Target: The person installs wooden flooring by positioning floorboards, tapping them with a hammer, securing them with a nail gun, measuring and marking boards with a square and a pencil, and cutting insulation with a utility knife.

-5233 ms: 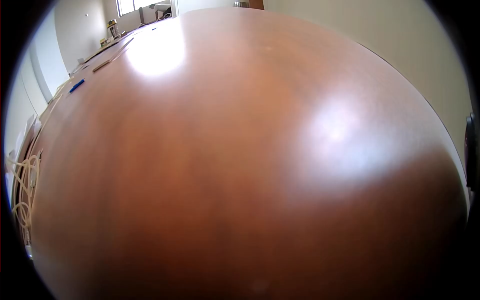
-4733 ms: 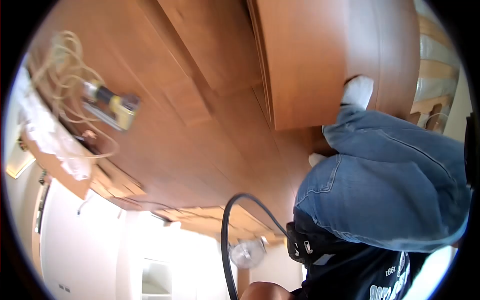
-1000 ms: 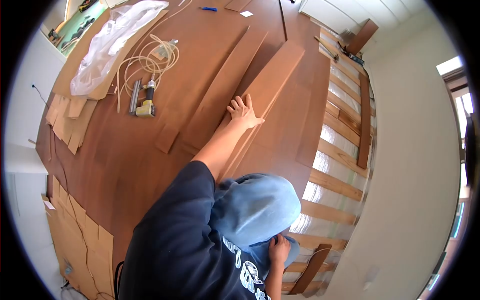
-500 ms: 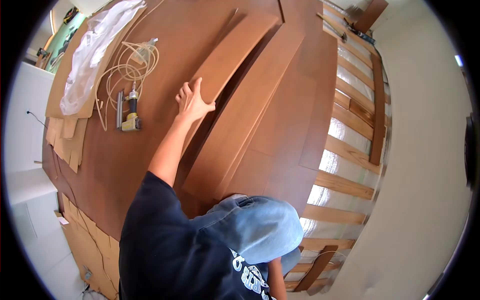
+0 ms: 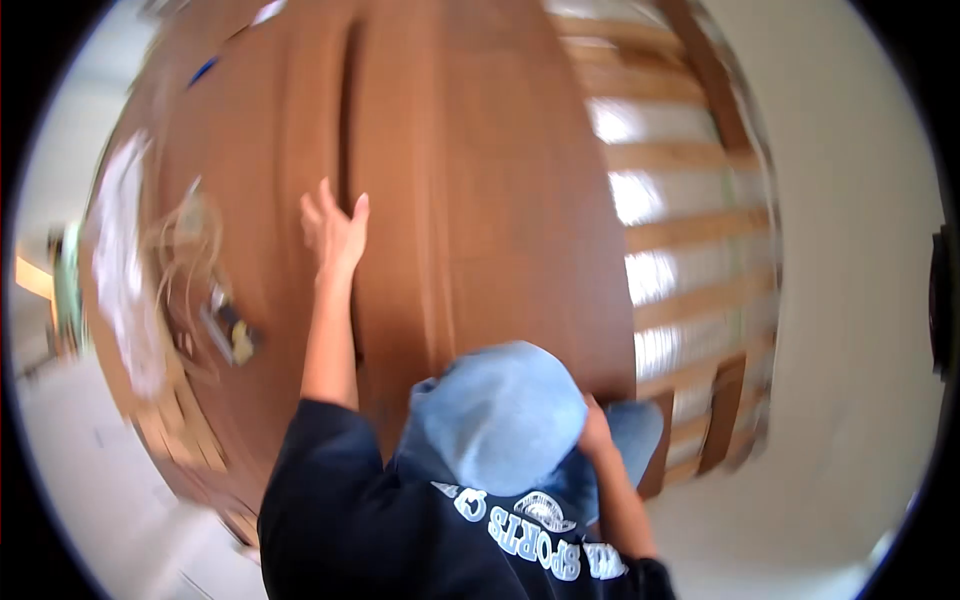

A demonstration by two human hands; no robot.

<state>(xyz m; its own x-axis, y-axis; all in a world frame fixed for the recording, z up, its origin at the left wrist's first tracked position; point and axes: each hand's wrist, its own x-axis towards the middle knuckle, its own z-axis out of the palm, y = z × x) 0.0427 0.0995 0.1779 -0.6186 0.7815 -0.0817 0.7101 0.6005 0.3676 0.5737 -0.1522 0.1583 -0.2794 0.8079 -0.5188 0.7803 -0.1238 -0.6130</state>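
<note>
My left hand point(image 5: 337, 238) reaches forward over a long brown floorboard point(image 5: 312, 110), its fingers and thumb spread apart. Whether the palm touches the board is blurred. A dark gap runs along the right side of this board. Beyond the gap lies a second brown floorboard point(image 5: 392, 200), lengthwise in front of me. Low at the right, my right hand point(image 5: 595, 425) is beside my bent knee in blue jeans point(image 5: 505, 415); its fingers are mostly hidden.
At the left lie a nail gun point(image 5: 230, 332), its coiled hose point(image 5: 190, 235) and white plastic sheeting point(image 5: 122, 260) on cardboard. To the right, wooden joists point(image 5: 690, 233) with shiny insulation between them run up to a pale wall point(image 5: 850, 250).
The view has swung round, so the boards run more nearly straight ahead. My left hand no longer spans the left board's width as before. My right hand has come into view by the knee.
</note>
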